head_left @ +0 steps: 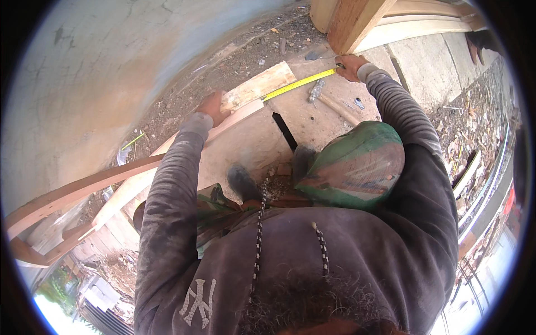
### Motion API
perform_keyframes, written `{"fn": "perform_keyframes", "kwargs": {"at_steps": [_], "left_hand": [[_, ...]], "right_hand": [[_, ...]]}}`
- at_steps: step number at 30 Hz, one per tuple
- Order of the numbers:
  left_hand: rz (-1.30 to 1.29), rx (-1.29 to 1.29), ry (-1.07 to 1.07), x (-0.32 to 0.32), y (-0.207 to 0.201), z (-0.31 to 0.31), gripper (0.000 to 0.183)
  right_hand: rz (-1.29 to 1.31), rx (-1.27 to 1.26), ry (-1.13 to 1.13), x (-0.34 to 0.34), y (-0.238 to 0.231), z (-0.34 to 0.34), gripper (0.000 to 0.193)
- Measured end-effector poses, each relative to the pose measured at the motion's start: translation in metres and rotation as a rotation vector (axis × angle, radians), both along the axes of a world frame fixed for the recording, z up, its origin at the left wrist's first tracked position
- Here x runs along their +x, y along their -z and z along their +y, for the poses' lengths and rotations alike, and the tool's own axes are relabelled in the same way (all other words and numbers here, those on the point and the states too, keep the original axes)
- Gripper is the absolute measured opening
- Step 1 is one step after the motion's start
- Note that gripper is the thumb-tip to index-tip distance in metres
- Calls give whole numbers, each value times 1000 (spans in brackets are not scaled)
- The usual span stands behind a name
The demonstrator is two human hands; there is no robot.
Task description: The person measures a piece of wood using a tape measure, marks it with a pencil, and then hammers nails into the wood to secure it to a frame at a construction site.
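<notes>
My left hand [213,108] is closed around the near-left end of a short wooden board [258,86], which lies against a long pale wooden beam [237,120]. My right hand [350,66] grips a tape measure, its case mostly hidden by the fingers. From that hand the yellow tape blade [301,82] runs left, reaching the end of the beam beside the short board. Below the blade, a hammer [338,108] with a wooden handle rests on the concrete slab, its head toward the board. Small metal bits [358,103] lie right of the handle.
A thick wooden post [355,25] stands just beyond my right hand, with stacked planks [419,22] behind it. The slab has a dark gap [285,132]. A pale wall [100,84] rises at left. Another person's hand [474,51] shows at far right, near rubble.
</notes>
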State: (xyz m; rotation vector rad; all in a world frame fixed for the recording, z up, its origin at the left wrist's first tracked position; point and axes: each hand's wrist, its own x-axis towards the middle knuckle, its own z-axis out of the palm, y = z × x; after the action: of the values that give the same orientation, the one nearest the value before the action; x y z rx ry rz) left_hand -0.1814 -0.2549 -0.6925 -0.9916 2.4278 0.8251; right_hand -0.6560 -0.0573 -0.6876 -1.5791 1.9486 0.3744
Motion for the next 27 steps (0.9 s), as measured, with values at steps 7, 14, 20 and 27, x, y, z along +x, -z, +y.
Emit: {"fn": "perform_keyframes", "kwargs": {"at_steps": [7,14,20,27], "left_hand": [[53,-72,-10,5,10,5,70],[30,-59,23,5,10,3,76],[20,-78,8,3,4,6,74],[19,-73,5,4,7,7,75]], "right_hand": [[-32,-15,30,-2,8,2,39],[13,-148,-4,-2,18,10,40],[16,-186,-19,-1,16,11,41],[34,-115,-22,2,10,8,42]]}}
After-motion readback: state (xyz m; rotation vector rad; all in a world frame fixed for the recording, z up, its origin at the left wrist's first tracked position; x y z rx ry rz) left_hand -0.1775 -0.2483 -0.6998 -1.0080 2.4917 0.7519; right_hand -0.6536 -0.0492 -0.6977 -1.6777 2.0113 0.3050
